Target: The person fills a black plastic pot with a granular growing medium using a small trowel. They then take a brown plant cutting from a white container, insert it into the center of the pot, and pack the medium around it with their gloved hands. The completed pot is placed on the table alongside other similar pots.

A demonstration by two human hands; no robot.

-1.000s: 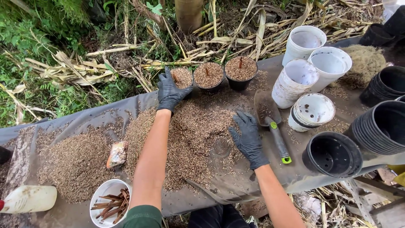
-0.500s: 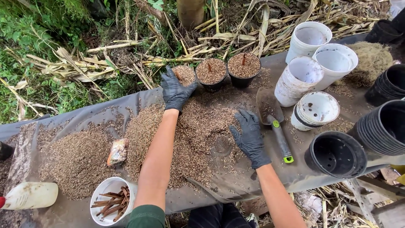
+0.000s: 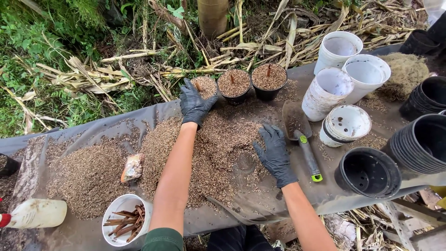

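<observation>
Gripping nothing, our left hand spreads open against the leftmost filled pot at the table's far edge. Our right hand lies flat, fingers spread, on the husk pile, a trowel just beside it.

Both hands are gloved: the left hand wears a snug black rubbery glove that creases across the knuckles and ends at the wrist, and the right hand wears its match, with husk specks on it. Both forearms are bare above the cuffs. A dark green sleeve covers the left upper arm.
</observation>
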